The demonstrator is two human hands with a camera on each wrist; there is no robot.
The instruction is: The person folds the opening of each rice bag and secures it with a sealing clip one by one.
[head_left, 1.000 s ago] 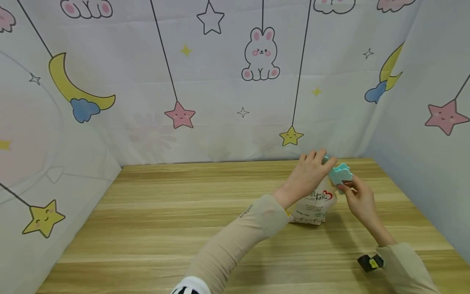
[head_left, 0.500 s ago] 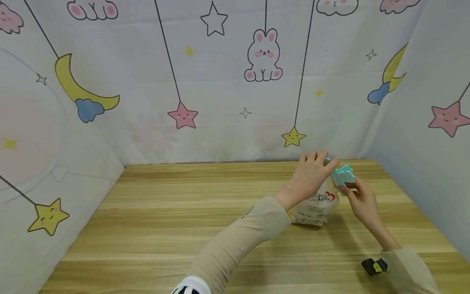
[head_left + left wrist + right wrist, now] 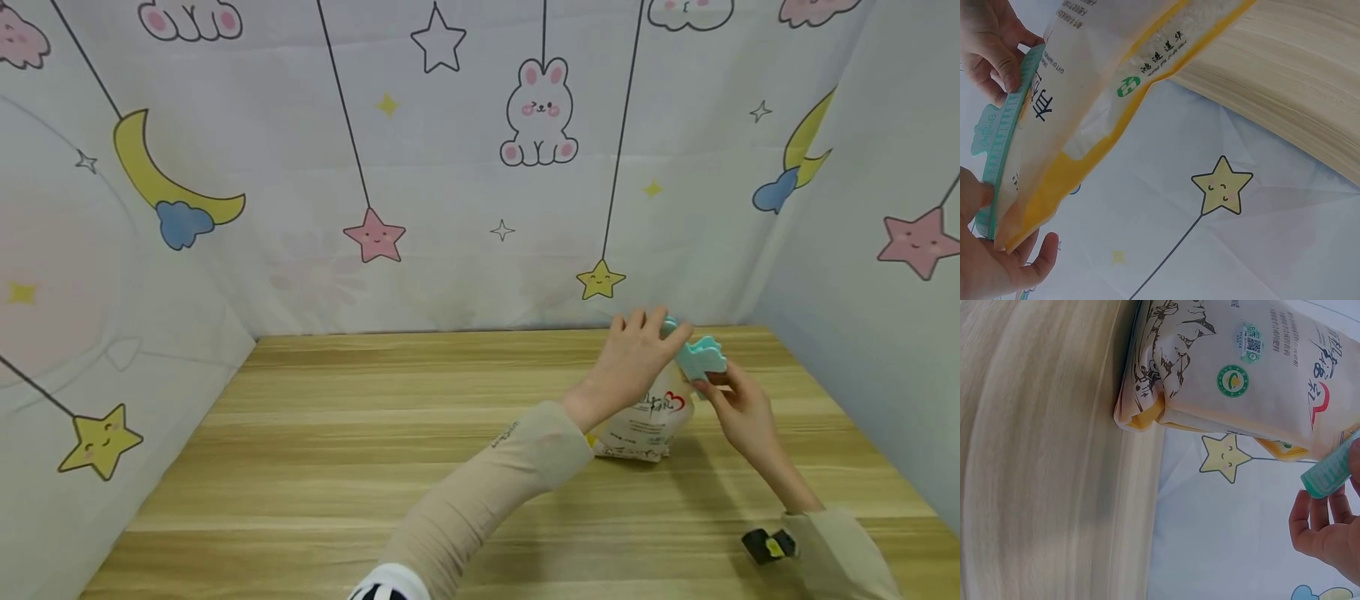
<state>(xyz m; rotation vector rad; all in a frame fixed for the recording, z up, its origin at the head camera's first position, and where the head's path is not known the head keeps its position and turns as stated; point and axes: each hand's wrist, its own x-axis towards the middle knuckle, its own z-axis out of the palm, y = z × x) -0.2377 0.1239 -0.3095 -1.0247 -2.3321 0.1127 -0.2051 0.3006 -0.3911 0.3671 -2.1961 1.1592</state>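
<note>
A white and yellow rice bag point(image 3: 637, 429) stands at the back right of the table; its side window in the left wrist view shows pale grains. Along its top edge lies a teal bag clip point(image 3: 701, 358), strip-shaped with a wavy tab. My left hand point(image 3: 626, 358) pinches one end of the clip and bag top, its thumb point(image 3: 984, 194) on the teal strip. At the other end my right hand point(image 3: 738, 408) pinches the clip between thumb and fingers. In the right wrist view the bag's printed front point(image 3: 1260, 381) shows, and much of the right hand is cut off.
The wooden tabletop point(image 3: 375, 467) runs up to a fabric wall point(image 3: 450, 183) printed with stars, moons and a rabbit, right behind the bag. Side walls point(image 3: 862, 275) flank it. A black and yellow piece point(image 3: 768, 546) is beside the right sleeve.
The head view shifts slightly. Both hands stay at the clip on the bag's top, with hardly any visible movement.
</note>
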